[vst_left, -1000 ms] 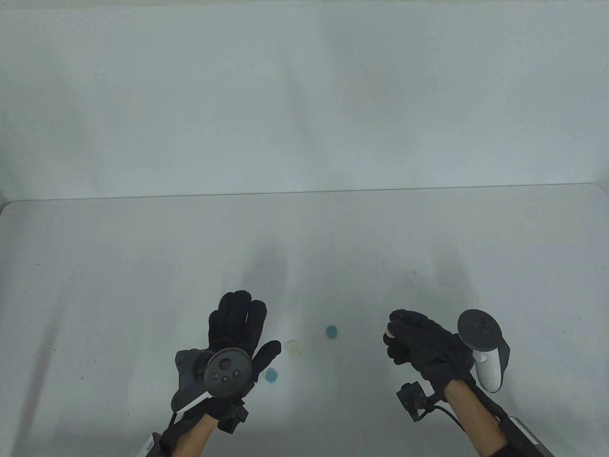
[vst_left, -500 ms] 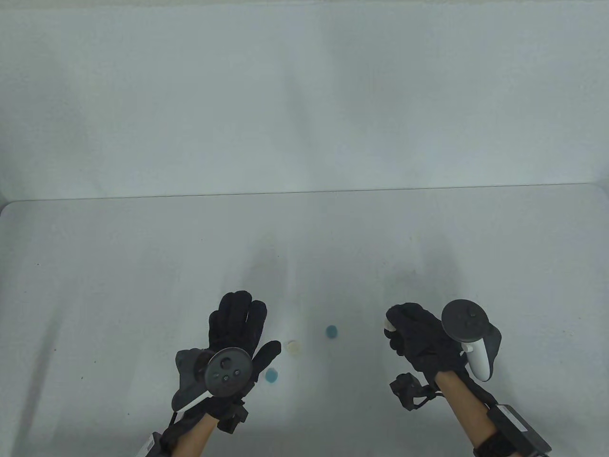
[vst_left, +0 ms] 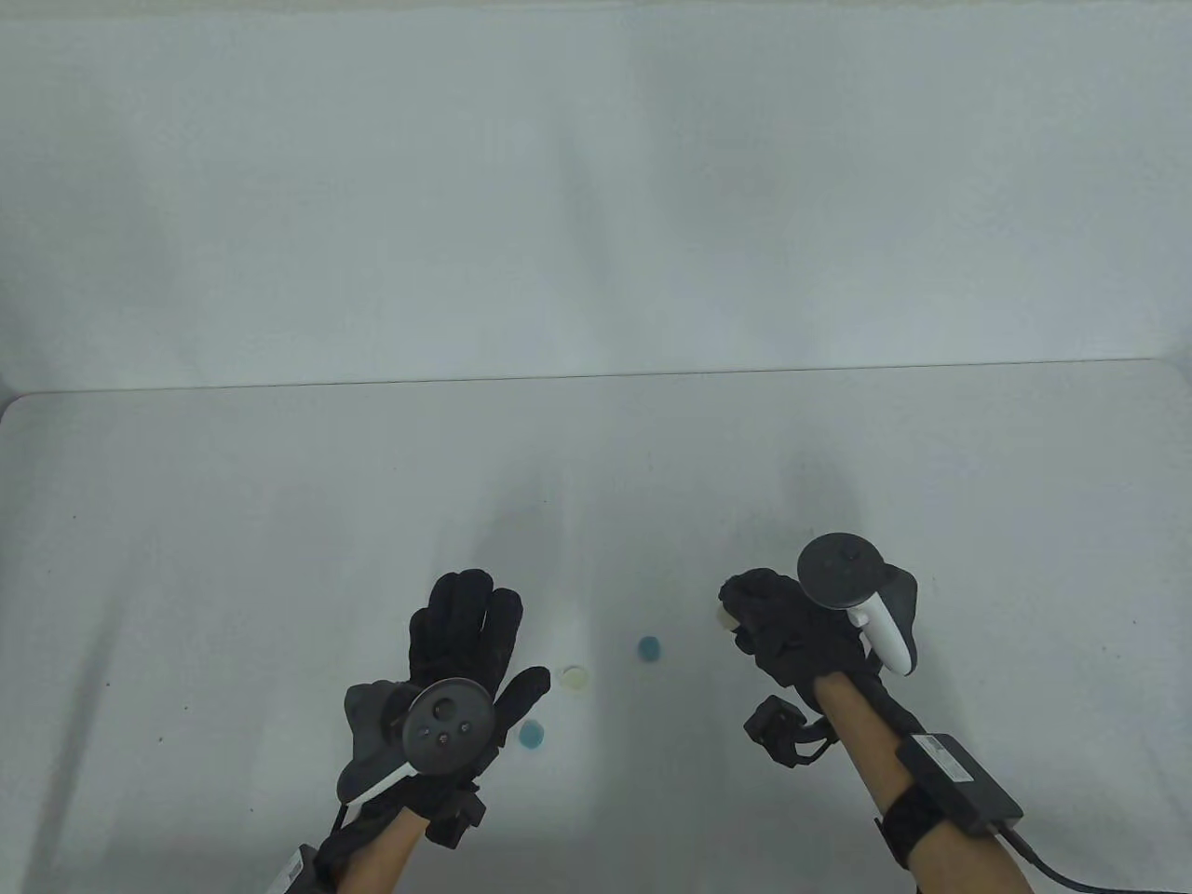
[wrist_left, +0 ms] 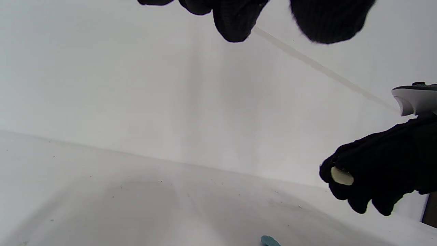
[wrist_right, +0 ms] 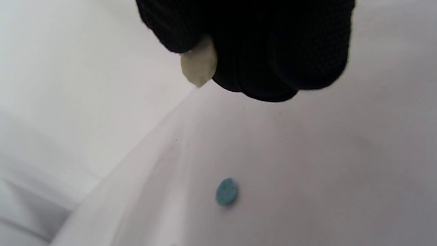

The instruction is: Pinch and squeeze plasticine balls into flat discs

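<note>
My right hand [vst_left: 745,619] pinches a flattened cream plasticine piece [vst_left: 723,616] above the table; the piece shows in the right wrist view [wrist_right: 198,66] and the left wrist view [wrist_left: 341,176]. My left hand [vst_left: 466,633] lies flat with fingers spread on the table, holding nothing. Next to it are a cream disc [vst_left: 576,677] and a blue disc [vst_left: 533,735]. Another blue disc [vst_left: 649,649] lies between the hands, also seen in the right wrist view [wrist_right: 226,191].
The white table [vst_left: 279,559] ends at a white wall along its far edge [vst_left: 596,375]. A cable and box are strapped to my right forearm [vst_left: 954,768].
My right hand has moved left and away from me with the cream piece pinched in it. The left hand and the discs have not moved.
</note>
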### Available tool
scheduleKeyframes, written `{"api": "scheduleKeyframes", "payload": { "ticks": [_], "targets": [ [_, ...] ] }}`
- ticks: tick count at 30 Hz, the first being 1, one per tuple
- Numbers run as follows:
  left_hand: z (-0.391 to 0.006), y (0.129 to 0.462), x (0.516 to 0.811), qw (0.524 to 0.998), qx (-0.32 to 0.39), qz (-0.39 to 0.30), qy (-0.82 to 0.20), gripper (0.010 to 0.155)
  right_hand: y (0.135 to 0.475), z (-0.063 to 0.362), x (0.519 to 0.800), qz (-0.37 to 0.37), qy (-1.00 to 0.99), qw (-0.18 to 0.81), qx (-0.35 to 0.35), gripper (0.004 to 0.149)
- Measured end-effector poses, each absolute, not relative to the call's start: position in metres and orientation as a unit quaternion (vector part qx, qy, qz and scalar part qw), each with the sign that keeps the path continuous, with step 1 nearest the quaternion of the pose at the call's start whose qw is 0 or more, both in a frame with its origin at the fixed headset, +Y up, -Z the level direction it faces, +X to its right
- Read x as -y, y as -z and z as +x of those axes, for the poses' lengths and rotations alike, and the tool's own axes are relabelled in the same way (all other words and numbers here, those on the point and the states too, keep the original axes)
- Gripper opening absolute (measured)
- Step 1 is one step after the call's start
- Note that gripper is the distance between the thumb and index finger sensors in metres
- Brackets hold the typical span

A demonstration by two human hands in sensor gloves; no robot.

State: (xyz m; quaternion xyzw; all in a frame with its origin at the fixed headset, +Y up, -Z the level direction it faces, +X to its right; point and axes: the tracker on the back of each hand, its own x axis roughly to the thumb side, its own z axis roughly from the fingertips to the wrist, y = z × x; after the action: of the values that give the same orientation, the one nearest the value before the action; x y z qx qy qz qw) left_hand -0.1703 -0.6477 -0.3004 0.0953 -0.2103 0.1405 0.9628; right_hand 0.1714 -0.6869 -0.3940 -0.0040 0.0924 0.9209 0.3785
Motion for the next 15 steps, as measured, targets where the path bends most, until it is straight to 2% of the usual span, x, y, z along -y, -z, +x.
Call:
{"api": "scheduleKeyframes", "payload": {
  "ticks": [15],
  "targets": [
    [-0.170,0.301,0.647,0.962,0.210,0.097,-0.143,0.077,0.426,0.144,0.725,-0.013,-0.952,0.276,-0.135,0.041]
  ]
}}
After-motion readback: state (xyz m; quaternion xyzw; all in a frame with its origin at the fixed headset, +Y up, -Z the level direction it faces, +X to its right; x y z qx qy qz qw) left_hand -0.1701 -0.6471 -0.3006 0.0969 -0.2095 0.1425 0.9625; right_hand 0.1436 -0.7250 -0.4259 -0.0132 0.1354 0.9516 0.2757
